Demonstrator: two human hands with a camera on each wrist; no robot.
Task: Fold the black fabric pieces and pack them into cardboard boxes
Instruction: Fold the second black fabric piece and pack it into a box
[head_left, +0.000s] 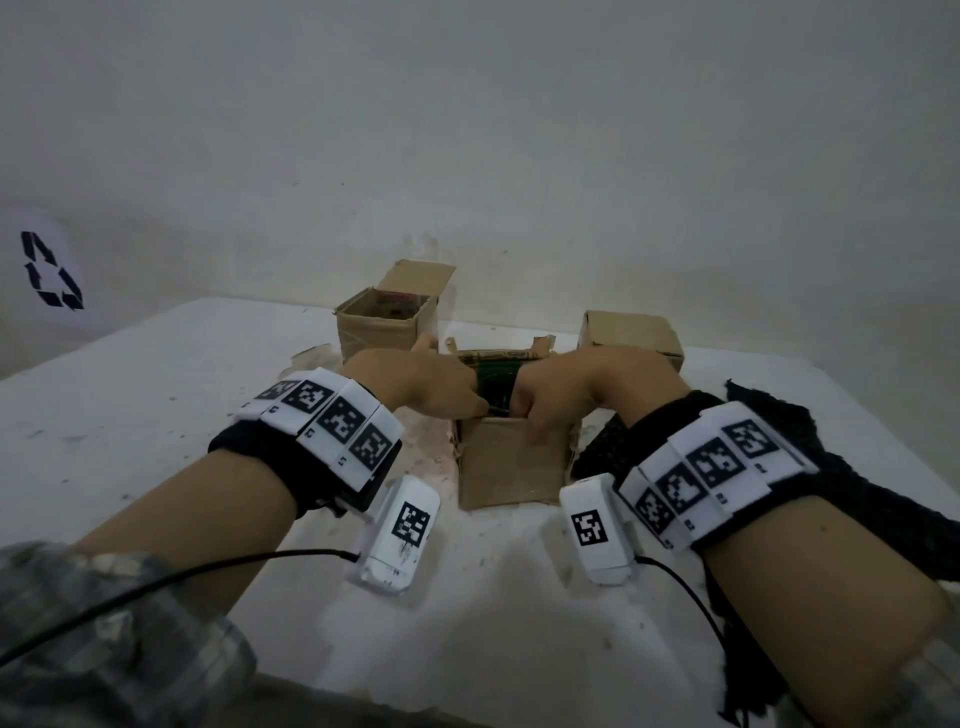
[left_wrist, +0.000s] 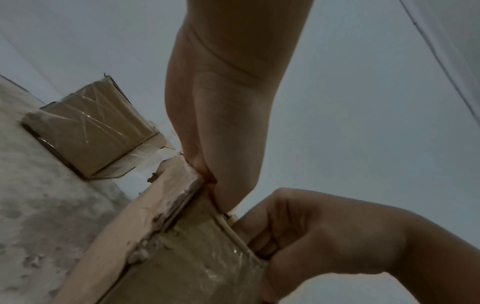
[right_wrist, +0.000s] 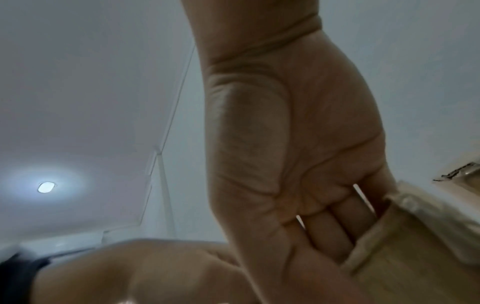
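- Wrists up front, each strapped with a band of black-and-white markers, cables trailing back toward the sleeves.
- Left hand (head_left: 415, 384) reaches into the middle box (head_left: 511, 467), its fingers out of sight inside, so I cannot tell whether they grip anything.
- Right hand (head_left: 566, 389) is on the same box: fingers (right_wrist: 335, 230) curl down inside and clamp over the near wall's top edge.
- Black fabric (head_left: 852, 478) lies on the bench (head_left: 130, 415) just right of that box, under the right wrist, outside any box.
- Further back, an open box (head_left: 379, 327) stands left with its flap up, something printed inside.
- A closed box (head_left: 631, 332) sits back right, near the wall (head_left: 519, 130).
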